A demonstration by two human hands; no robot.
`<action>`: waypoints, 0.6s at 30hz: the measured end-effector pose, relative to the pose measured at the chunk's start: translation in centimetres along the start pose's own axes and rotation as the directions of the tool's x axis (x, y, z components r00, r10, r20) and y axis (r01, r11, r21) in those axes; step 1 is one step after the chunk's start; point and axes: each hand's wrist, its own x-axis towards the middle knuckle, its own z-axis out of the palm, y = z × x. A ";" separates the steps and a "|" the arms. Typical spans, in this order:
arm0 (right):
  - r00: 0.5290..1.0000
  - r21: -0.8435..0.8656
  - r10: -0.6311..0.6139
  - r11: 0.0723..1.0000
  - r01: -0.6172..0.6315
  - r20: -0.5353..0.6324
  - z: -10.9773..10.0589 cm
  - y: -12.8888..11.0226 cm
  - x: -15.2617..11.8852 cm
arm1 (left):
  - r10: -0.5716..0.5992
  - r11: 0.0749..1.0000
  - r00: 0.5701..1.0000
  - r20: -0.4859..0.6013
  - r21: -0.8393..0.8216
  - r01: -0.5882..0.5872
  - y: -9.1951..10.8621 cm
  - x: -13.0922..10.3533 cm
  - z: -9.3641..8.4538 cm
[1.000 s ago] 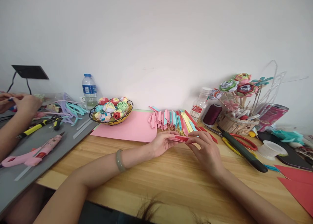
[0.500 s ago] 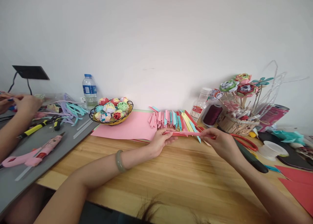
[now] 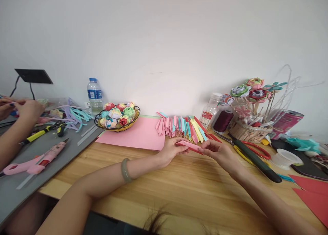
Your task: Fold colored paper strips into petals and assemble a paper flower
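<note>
Left hand (image 3: 171, 150): fingers closed in a pinch on the left end of a folded pink paper strip (image 3: 190, 146), held just above the wooden table (image 3: 179, 190); green bangle (image 3: 125, 170) on that wrist.
Right hand (image 3: 220, 153): fingertips pinched on the strip's right end, so the strip spans the gap between both hands, centre of the table, just in front of the paper row.

Contents, left to right:
- Far left: a co-worker's hands (image 3: 24, 106) busy over a grey mat (image 3: 15, 190); what they hold is too small to tell.
- Pink glue gun (image 3: 38, 159) lying on the mat, with yellow-handled pliers (image 3: 41, 133) beyond it.
- Water bottle (image 3: 94, 95), upright by the wall.
- Wire basket (image 3: 117, 117) of paper roses.
- Pink paper sheet (image 3: 138, 134), flat, beside the basket.
- Row of folded strips (image 3: 181, 125), pink, blue, yellow, red, fanned just behind the hands.
- Clear jar (image 3: 211, 110) and dark thread spool (image 3: 222, 120).
- Paper flower bouquet (image 3: 252, 105) in a woven holder.
- Scissors (image 3: 253, 151), red and yellow handles, near the right forearm.
- Red paper (image 3: 312, 197), near right corner.

Risk, as judged: an uneven pull between the two pinches could tear or skew the fold; the right forearm, close to the scissors, might knock them.
</note>
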 end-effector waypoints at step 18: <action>0.999 -0.076 -0.041 0.996 0.042 0.023 -0.6 -0.3 -0.1 | 0.030 0.999 0.999 0.012 0.032 -0.031 0.0 0.0 0.0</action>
